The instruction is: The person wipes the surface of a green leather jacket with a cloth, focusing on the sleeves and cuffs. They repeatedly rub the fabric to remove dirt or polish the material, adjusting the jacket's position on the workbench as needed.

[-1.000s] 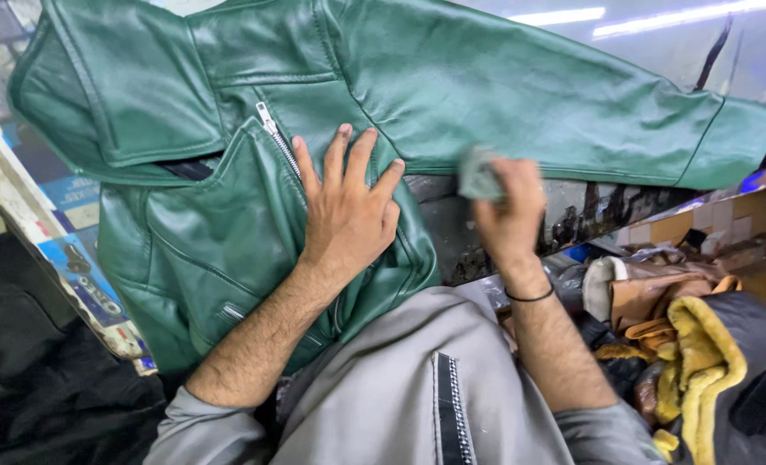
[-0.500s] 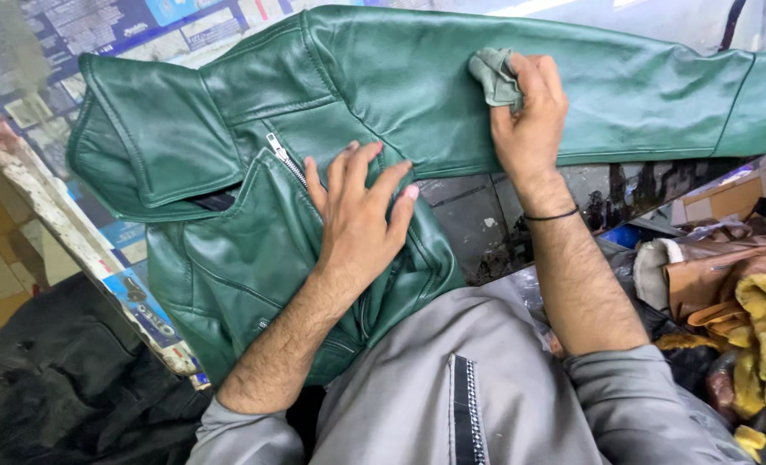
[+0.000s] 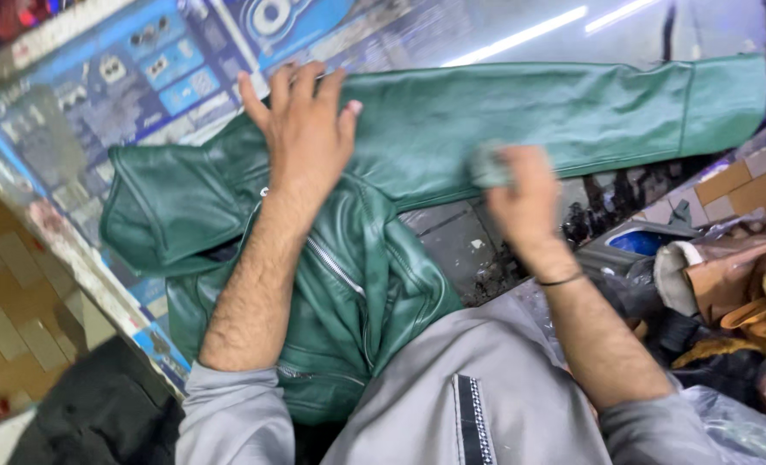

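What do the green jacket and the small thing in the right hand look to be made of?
Green jacket: seemingly leather or imitation, smooth with a soft sheen and stiff creases; metal zip. Wad in the right hand: probably soft grey-green cloth, crumpled and matte, though blurred.

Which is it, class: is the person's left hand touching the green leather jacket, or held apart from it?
Touching. The head view shows the left hand pressed flat, fingers spread, on the green leather jacket near its shoulder, with no gap.
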